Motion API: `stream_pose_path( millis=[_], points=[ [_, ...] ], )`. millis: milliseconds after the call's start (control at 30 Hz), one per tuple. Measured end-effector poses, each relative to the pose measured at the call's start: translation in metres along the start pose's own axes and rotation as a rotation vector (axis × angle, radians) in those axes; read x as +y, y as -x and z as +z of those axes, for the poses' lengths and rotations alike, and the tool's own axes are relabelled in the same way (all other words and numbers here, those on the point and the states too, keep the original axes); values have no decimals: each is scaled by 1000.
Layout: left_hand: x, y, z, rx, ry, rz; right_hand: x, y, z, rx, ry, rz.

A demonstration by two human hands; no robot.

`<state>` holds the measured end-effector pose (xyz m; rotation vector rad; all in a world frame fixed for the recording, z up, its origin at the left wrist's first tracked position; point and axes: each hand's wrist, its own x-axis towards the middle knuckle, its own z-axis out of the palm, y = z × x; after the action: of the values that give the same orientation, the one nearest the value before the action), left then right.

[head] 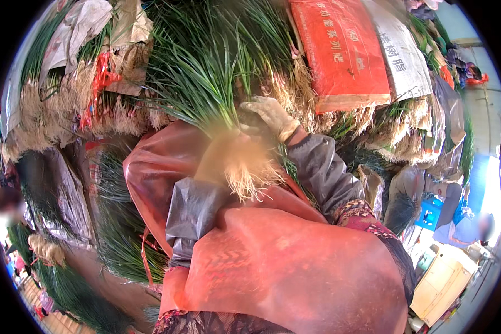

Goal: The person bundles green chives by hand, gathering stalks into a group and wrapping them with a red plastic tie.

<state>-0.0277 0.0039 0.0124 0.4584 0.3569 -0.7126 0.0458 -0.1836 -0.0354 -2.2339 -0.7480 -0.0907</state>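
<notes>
A bunch of green onion plants (217, 89) with long leaves and pale stringy roots lies across my lap, over a red waterproof apron (292, 250). My right hand (271, 117), in a pale glove, is at the far side of the bunch, its fingers curled by the stems. A dark sleeve covers that forearm. My left hand (219, 152) lies along the near left side of the bunch, where a blurred patch hides its fingers and part of the roots. Whether it grips the stems does not show.
Heaps of green onions (179, 25) rise in front, partly under a red printed sack (342, 54) and a white one (401, 54). More bundles (75, 288) lie at the lower left. On the right are a blue stool (429, 213), a wooden cabinet (442, 284) and another person.
</notes>
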Motion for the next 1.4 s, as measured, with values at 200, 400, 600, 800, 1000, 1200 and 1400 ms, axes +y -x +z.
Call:
stream_pose_path(
  millis=[200, 400, 600, 800, 1000, 1200, 1400],
  points=[
    [31, 32, 34, 12, -196, 247, 16, 66, -47, -1246, 441, 554],
    [25, -13, -18, 23, 138, 169, 58, -54, -85, 229, 711, 552],
    [19, -5, 13, -40, 243, 159, 132, -78, -95, -420, 870, 322],
    [19, -8, 42, 61, 128, 114, 17, -23, -42, 107, -202, 578],
    [-3, -40, -5, 188, 15, 116, -17, 23, -12, -35, 180, 214],
    [-2, -10, 10, 49, 86, 18, 1, -25, -23, 141, -1093, 654],
    [0, -4, -17, 87, -1, 245, -40, -32, -4, 270, 263, 30]
  ],
)
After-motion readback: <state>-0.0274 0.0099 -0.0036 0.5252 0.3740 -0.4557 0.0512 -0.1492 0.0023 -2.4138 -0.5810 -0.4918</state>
